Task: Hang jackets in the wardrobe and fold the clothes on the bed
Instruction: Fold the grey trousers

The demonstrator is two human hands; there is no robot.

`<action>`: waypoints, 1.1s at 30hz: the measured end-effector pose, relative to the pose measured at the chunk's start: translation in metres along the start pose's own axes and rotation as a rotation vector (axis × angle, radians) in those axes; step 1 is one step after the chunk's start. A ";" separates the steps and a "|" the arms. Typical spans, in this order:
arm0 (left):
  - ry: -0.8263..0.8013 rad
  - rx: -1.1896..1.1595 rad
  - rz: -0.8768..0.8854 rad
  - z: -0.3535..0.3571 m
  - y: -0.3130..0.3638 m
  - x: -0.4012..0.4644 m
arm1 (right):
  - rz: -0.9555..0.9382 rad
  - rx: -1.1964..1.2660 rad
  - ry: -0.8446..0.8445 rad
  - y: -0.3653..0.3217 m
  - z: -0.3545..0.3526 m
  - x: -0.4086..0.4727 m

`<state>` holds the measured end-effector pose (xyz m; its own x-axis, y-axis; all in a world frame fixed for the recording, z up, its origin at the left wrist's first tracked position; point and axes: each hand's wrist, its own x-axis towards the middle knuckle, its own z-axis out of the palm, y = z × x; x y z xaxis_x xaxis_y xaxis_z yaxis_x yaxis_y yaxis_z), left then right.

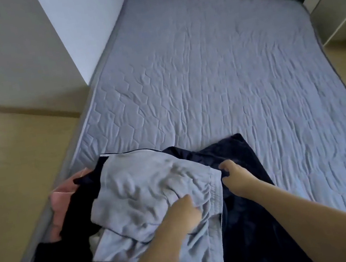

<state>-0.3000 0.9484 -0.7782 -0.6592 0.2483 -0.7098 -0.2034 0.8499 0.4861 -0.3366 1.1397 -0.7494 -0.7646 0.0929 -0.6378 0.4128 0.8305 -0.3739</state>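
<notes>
Fingers of my left hand (188, 213) bunch the grey garment (154, 192) while my right hand (230, 172) pinches its three-o'clock edge on the bed (225, 66); folding's starting, so next I'd spread it flat.

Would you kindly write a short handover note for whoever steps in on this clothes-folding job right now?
Left hand: grips a bunch of the grey garment near its waistband.
Right hand: fingers curled at the garment's right edge, on the dark navy garment; which of the two it pinches is unclear.
Clothes: all heaped at the near left corner of the bed; the grey one on top, the navy spread beneath, a pink garment at the left edge.
Done: nothing folded in view.
Left: fold each piece; hang any jackets. The wardrobe is not in view.
</notes>
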 end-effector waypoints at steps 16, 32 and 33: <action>0.225 0.310 -0.463 0.190 -0.012 0.010 | -0.868 -1.138 0.226 0.102 0.092 0.109; 0.965 0.336 -0.162 -0.095 0.253 -0.391 | -0.625 -0.803 0.168 0.010 -0.267 -0.283; 0.994 0.346 -0.125 -0.098 0.275 -0.412 | -0.600 -0.773 0.223 0.018 -0.289 -0.303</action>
<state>-0.1547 1.0343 -0.3019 -0.9756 -0.2088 0.0673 -0.1965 0.9681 0.1557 -0.2407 1.2855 -0.3685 -0.8492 -0.4227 -0.3165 -0.4451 0.8955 -0.0017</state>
